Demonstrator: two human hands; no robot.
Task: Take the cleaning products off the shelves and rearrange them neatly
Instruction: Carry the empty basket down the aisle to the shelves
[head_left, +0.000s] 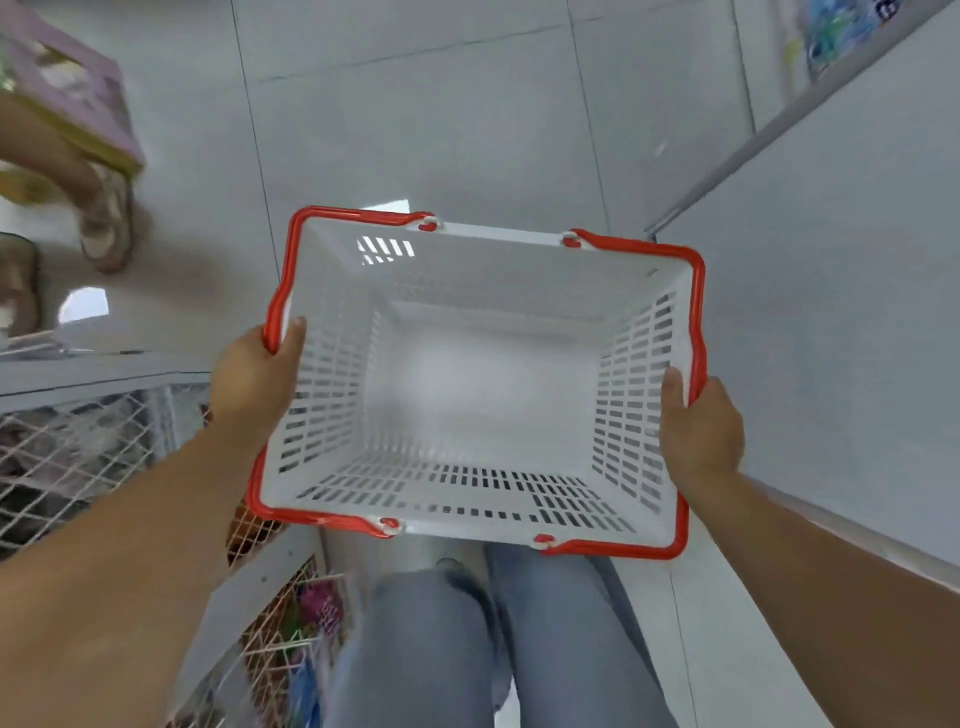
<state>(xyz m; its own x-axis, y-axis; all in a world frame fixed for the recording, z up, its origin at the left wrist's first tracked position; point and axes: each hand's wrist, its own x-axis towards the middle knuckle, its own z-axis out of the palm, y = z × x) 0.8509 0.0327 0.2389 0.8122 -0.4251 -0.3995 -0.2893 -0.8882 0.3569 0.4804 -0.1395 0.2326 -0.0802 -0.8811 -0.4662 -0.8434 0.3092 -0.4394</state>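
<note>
Nearest the viewer, directly beneath the near edge of the basket (498, 275), a pair of legs in blue jeans (467, 639) was seen. Two bare forearms were stretched forward to either side of the basket. The left hand (254, 374) was clamped on the basket's left side, its thumb laid over the rim on the inside and its fingers curled out of sight beneath the left red handle (280, 291). The right hand (698, 426) was clamped likewise on the basket's right side, thumb pressed against the slotted inner wall and fingers wrapped round the right red handle (696, 312), which lay folded down along the rim. The basket, white with slotted walls, was held between both hands above the floor, its opening turned up to the camera so that its plain white bottom was shown. Left of the basket and lower, a wire mesh rack (78, 457) was seen with blurred, colourful goods behind the mesh; what those goods were could not be told. Right of the basket a large white cabinet (831, 312) was ranged, edged by a grey strip. Beyond the basket pale grey floor tiles (415, 130) were spread. Far to the upper left of the basket a sandalled foot (106, 223) of another person was seen, blurred, and beyond it a lilac box (72, 98)
</note>
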